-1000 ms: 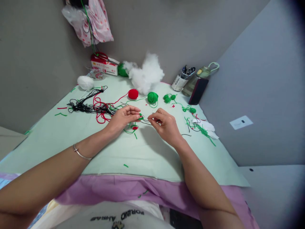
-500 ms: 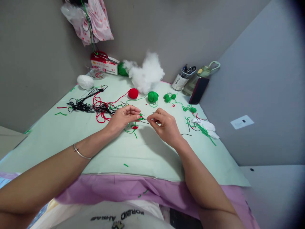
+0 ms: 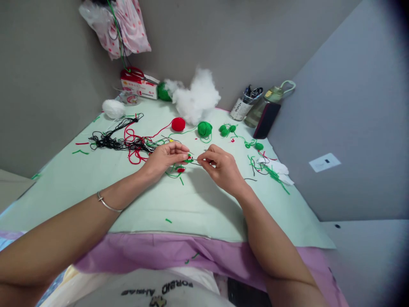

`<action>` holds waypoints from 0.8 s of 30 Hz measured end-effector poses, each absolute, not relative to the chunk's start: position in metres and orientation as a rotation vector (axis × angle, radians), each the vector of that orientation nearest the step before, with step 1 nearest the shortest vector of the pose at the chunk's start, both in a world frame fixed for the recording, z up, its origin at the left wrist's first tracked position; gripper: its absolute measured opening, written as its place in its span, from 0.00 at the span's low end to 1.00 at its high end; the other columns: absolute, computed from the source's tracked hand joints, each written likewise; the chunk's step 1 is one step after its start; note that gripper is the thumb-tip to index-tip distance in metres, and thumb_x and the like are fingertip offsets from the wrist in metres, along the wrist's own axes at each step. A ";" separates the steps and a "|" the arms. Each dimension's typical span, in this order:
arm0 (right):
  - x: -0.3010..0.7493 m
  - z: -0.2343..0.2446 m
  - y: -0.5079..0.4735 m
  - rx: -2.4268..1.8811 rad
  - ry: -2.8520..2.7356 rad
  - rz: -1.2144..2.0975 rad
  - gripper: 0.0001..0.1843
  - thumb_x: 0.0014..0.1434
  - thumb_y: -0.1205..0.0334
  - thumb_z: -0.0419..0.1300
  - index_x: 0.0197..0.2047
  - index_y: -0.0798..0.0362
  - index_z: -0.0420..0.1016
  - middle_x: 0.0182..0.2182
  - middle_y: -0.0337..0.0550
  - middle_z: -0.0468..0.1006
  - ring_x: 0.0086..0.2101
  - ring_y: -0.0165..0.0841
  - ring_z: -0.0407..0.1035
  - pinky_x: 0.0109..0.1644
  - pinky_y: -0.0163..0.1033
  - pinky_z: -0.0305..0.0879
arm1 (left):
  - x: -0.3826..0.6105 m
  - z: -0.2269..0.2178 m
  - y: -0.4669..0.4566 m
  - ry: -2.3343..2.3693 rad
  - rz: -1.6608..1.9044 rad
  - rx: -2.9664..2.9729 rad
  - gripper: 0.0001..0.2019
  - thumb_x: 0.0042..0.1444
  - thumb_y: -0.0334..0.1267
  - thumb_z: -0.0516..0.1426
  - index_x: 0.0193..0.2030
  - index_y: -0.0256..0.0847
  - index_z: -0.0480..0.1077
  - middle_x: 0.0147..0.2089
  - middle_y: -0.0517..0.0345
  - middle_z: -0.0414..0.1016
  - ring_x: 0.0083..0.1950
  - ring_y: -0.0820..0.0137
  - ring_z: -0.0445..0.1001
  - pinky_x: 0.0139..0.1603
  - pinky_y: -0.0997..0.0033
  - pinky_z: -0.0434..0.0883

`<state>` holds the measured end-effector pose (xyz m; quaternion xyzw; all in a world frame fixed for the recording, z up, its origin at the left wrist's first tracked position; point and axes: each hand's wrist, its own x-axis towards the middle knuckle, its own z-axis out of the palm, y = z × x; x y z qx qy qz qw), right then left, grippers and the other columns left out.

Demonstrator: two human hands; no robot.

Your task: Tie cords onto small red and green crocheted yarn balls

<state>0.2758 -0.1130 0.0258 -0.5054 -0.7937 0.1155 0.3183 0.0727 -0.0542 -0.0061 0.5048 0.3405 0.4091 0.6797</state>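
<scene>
Between the fingertips of my left hand (image 3: 163, 160) is a small green, red and white crocheted piece (image 3: 189, 159). To its right, my right hand (image 3: 221, 165) is closed in a pinch on a thin dark strand or needle running toward the piece; which one I cannot make out. A dark thread (image 3: 196, 164) spans the short gap between the hands. Just below my left fingers, a second small red crocheted piece (image 3: 180, 169) with a pale edge lies on the table beside loops of green yarn.
Tangled black yarn (image 3: 110, 141) lies left of my hands. Behind them are a red yarn ball (image 3: 178, 124), a green yarn ball (image 3: 204, 128) and white stuffing (image 3: 198, 100). Red-handled scissors (image 3: 136, 73) rest on a box. A bottle (image 3: 255, 113) and phone (image 3: 267, 121) stand back right.
The crocheted piece has turned a little in my left fingers, and more of its red shows. Both hands keep nearly the same place.
</scene>
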 end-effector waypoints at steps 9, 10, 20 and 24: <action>0.279 0.030 -0.112 -1.290 -1.946 0.577 0.06 0.64 0.64 0.62 0.36 0.50 0.81 0.30 0.39 0.68 0.30 0.29 0.63 0.35 0.37 0.60 | 0.070 -0.003 -0.052 0.727 0.793 1.081 0.15 0.45 0.40 0.72 0.39 0.39 0.78 0.37 0.57 0.80 0.37 0.71 0.78 0.46 0.65 0.76; 0.279 0.031 -0.111 -1.282 -1.924 0.603 0.06 0.63 0.63 0.62 0.36 0.50 0.82 0.30 0.39 0.68 0.30 0.30 0.63 0.35 0.37 0.60 | 0.069 -0.002 -0.051 0.711 0.776 1.081 0.15 0.45 0.39 0.72 0.40 0.39 0.78 0.39 0.56 0.80 0.38 0.70 0.79 0.46 0.65 0.76; 0.280 0.032 -0.111 -1.262 -1.840 0.643 0.05 0.62 0.64 0.64 0.36 0.49 0.82 0.29 0.39 0.69 0.31 0.30 0.62 0.34 0.38 0.59 | 0.062 0.006 -0.046 0.611 0.744 1.178 0.14 0.46 0.36 0.71 0.41 0.40 0.79 0.42 0.54 0.81 0.37 0.70 0.77 0.38 0.70 0.74; 0.279 0.028 -0.109 -1.242 -1.858 0.659 0.05 0.62 0.63 0.64 0.35 0.50 0.82 0.30 0.39 0.69 0.31 0.30 0.63 0.35 0.38 0.59 | 0.065 0.001 -0.047 0.618 0.753 1.160 0.15 0.45 0.36 0.71 0.41 0.40 0.79 0.42 0.54 0.81 0.38 0.69 0.78 0.40 0.69 0.74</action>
